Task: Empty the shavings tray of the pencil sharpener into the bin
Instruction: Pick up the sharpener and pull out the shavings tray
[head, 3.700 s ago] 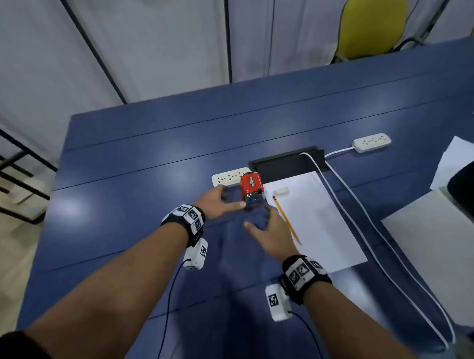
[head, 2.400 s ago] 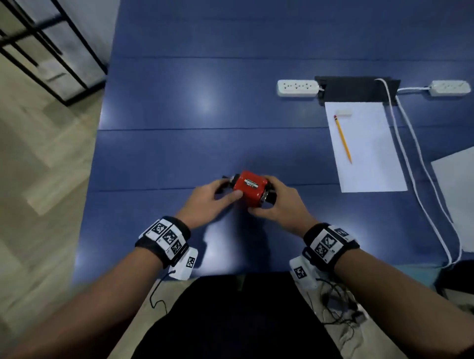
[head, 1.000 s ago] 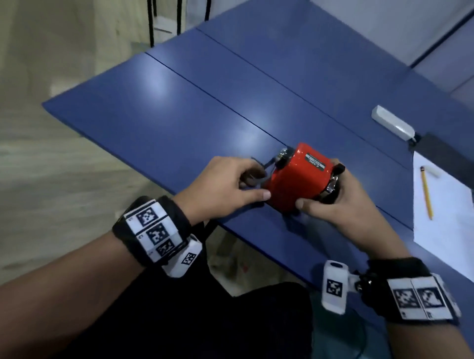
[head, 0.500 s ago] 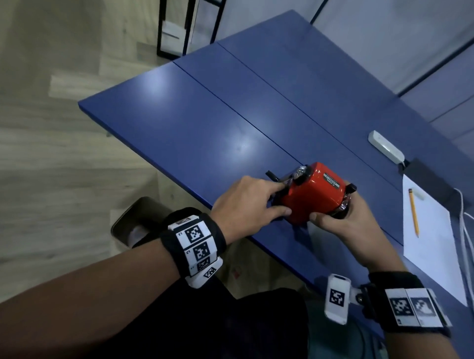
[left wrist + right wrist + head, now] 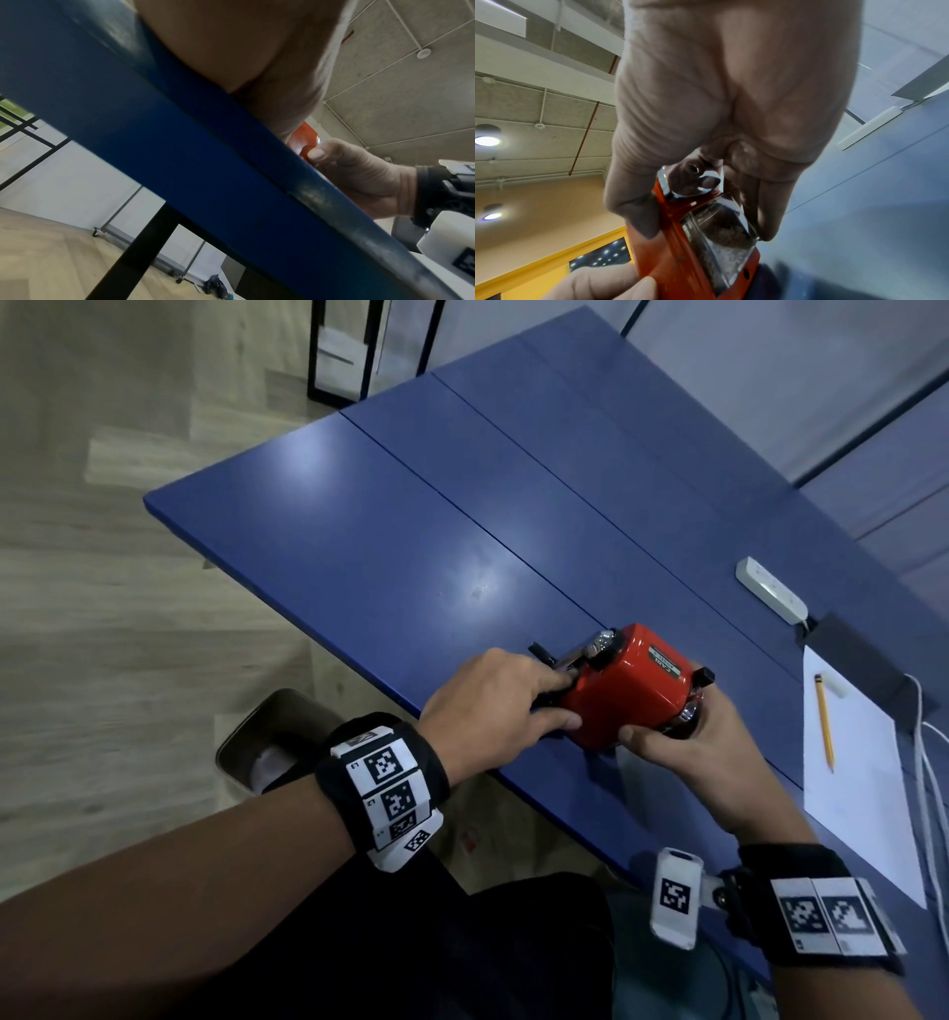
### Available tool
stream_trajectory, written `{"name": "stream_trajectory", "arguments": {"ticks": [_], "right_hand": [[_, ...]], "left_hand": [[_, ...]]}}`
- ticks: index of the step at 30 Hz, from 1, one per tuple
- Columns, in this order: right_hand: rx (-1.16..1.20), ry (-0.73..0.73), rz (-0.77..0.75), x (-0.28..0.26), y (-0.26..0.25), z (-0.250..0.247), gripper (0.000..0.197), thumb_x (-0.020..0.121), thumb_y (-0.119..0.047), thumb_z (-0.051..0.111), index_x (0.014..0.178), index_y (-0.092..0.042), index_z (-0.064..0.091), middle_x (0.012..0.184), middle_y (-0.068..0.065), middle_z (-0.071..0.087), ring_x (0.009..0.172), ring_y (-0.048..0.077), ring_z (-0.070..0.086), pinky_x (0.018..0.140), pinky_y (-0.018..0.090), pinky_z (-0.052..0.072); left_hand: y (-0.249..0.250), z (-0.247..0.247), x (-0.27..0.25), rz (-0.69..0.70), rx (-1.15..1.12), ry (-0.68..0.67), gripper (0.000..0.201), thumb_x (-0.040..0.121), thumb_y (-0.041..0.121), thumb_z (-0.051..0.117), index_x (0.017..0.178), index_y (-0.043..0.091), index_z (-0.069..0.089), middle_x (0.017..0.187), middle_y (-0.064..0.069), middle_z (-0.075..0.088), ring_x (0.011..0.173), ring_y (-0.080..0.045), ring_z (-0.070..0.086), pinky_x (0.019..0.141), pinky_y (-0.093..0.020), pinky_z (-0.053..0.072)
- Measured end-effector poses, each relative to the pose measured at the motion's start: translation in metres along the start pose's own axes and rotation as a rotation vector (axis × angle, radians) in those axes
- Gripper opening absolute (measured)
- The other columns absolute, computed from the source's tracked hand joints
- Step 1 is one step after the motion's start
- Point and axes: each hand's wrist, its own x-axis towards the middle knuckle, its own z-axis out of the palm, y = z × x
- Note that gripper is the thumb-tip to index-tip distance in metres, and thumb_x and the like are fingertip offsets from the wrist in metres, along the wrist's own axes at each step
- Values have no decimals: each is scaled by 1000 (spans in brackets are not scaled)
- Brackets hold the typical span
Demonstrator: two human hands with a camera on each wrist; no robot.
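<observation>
The red pencil sharpener [image 5: 629, 683] sits at the near edge of the blue table [image 5: 411, 531]. My left hand [image 5: 560, 701] grips its crank end, thumb and fingers curled on the body. My right hand [image 5: 667, 737] grips the other end. In the right wrist view the clear shavings tray [image 5: 721, 229], with shavings inside, sits in the red sharpener [image 5: 670, 247]; my right fingers [image 5: 765, 213] lie along the tray and the thumb presses the red side. A dark bin [image 5: 267, 737] stands on the floor below the table edge, partly hidden by my left wrist.
A yellow pencil [image 5: 824, 721] lies on a white sheet [image 5: 862, 803] at the right. A white power strip [image 5: 770, 590] and white cables [image 5: 929, 762] lie beyond. A black metal frame [image 5: 359, 351] stands on the wooden floor past the table's far corner.
Both hands carried the sharpener from beside the paper to the table's near edge. In the last second it stayed there, and the bin came into view below.
</observation>
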Motion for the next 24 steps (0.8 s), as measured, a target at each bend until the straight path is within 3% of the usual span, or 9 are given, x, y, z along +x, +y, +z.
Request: {"name": "stream_trajectory", "arguments": {"ticks": [2,5,9,13,15,18,20,24], "right_hand": [[-11,-6,-3,1,2,-1,61,82,14,83,134,-9,60,119,17,76,111,35,75,91,33,61],[-12,-16,-12,0,2,-1,59,83,12,84,133,-9,61,118,17,77,111,36,75,93,35,62],[18,-5,-10,-3,-2,2,59,83,9,85,133,-11,61,119,14,77,109,28,77,90,30,63],[46,-21,-12,-9,-3,6,65,81,0,89,136,-18,59,123,2,78,112,13,77,98,27,61],[40,-34,-30,-12,0,7,75,80,-1,91,143,-20,56,130,-2,75,118,10,74,100,22,58],[44,-31,-49,-17,6,7,84,82,-2,91,152,-19,48,139,-4,69,124,9,71,109,27,55],[-19,1,-51,-18,12,4,88,81,-13,95,154,-23,46,144,-9,66,125,6,70,113,34,53],[-33,33,-23,-20,24,5,103,72,-34,97,159,-29,40,155,-6,57,127,10,70,114,46,53]], "left_hand": [[-1,2,1,44,16,-1,37,93,56,72,118,30,81,106,12,80,92,-15,73,80,-40,61],[-2,3,1,82,29,11,33,96,52,71,112,26,82,109,13,78,96,-14,71,81,-39,59],[-1,-1,2,112,42,-4,31,97,48,72,114,23,82,111,11,79,100,-16,72,83,-40,58],[8,-22,8,35,97,-142,32,94,52,73,117,30,81,107,10,81,99,-17,74,85,-41,60],[21,-44,13,27,208,-203,35,90,58,76,110,30,83,101,9,81,95,-16,74,84,-40,61],[50,-79,23,74,288,-157,44,80,61,83,99,25,69,91,10,70,86,-16,67,80,-44,59],[70,-92,35,177,334,-174,61,75,66,82,113,25,59,107,8,64,97,-17,63,86,-45,57],[90,-82,62,278,535,-373,113,72,70,84,161,23,33,152,-2,49,136,-26,56,112,-50,50]]}}
